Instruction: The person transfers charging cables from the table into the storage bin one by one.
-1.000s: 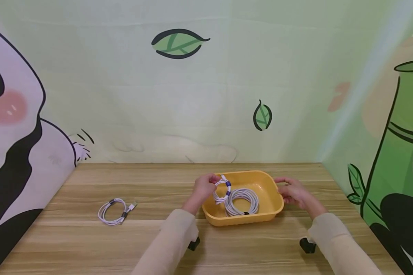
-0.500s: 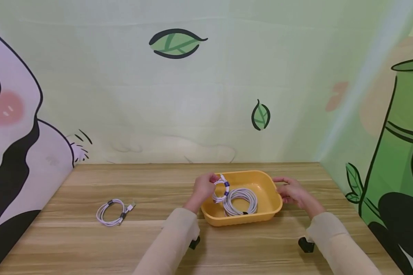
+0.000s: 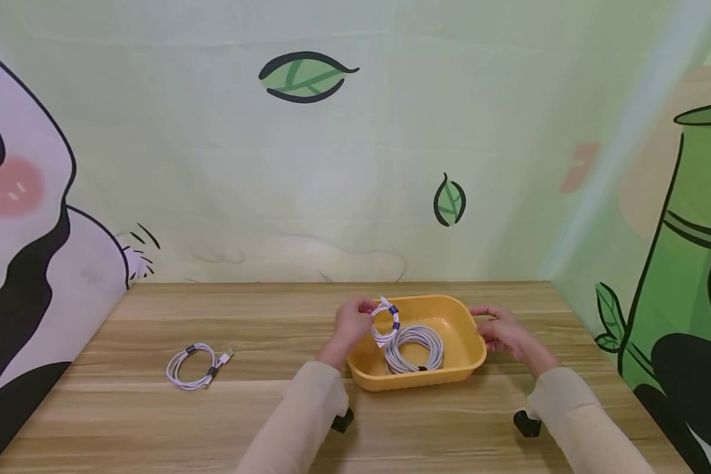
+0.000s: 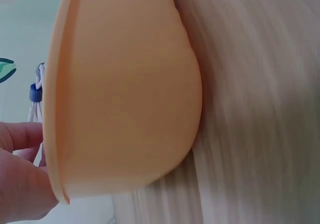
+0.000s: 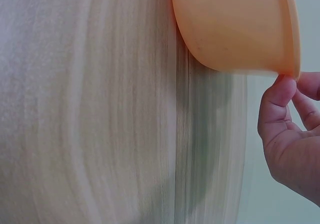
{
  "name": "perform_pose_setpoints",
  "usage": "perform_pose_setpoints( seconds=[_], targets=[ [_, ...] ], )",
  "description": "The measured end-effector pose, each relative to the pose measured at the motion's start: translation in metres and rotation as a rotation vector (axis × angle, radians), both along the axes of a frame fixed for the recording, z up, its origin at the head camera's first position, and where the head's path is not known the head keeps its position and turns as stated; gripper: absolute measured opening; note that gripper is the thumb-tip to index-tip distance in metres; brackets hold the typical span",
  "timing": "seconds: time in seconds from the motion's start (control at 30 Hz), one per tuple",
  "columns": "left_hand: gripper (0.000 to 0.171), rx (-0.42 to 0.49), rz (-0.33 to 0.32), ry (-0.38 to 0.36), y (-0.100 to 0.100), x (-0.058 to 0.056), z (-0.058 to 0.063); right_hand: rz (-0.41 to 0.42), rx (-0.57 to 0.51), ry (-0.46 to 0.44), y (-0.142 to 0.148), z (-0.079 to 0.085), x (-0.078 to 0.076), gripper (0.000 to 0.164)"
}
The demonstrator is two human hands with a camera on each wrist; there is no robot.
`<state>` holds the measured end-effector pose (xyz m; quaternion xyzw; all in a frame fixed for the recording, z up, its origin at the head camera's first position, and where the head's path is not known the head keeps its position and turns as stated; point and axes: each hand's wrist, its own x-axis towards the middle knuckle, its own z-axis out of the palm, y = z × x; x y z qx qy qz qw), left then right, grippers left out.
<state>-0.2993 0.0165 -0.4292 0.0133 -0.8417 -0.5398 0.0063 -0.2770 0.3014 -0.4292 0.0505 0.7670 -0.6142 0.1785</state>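
Note:
My left hand (image 3: 353, 324) pinches a small coil of white cable (image 3: 398, 324) bound with blue ties, at the left end of a yellow plastic tray (image 3: 459, 376). The coil stands tilted over the tray. Inside the tray lies a larger coil of grey-white cable (image 3: 435, 342) with a black tie, touching or just behind the small one. At the tray's right end, my right hand (image 3: 507, 332) holds the rim between thumb and fingers, as the right wrist view shows. In the left wrist view the tray wall (image 4: 125, 94) hides most of the small coil.
On the wooden table (image 3: 261, 421), well to the left, lies another coiled white cable (image 3: 191, 366) with black ties and a USB plug (image 3: 225, 357). A printed backdrop (image 3: 355, 164) with leaves and a panda rises behind the table and along both sides.
The small coil in my left hand has shifted a little to the right and turned slightly. My right hand and the tray have stayed in place.

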Motion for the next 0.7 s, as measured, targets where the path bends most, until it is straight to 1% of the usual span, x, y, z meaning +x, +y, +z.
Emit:
perform_pose_setpoints(
  seconds=[0.17,0.3,0.5,0.7],
  targets=[
    [0.024,0.147,0.087,-0.042,0.007,0.003,-0.003,0.007,-0.006,0.005,0.0,0.0,0.001,0.054],
    [0.024,0.245,0.129,-0.06,0.011,0.005,-0.004,0.001,0.003,0.004,0.0,0.001,0.002,0.054],
    [0.025,0.332,0.129,-0.089,0.014,0.007,-0.005,-0.007,0.006,0.001,-0.001,0.001,0.002,0.053],
    [0.026,0.363,0.134,-0.108,0.018,0.008,-0.005,-0.002,-0.007,0.0,0.0,0.001,0.001,0.054]
  ],
)
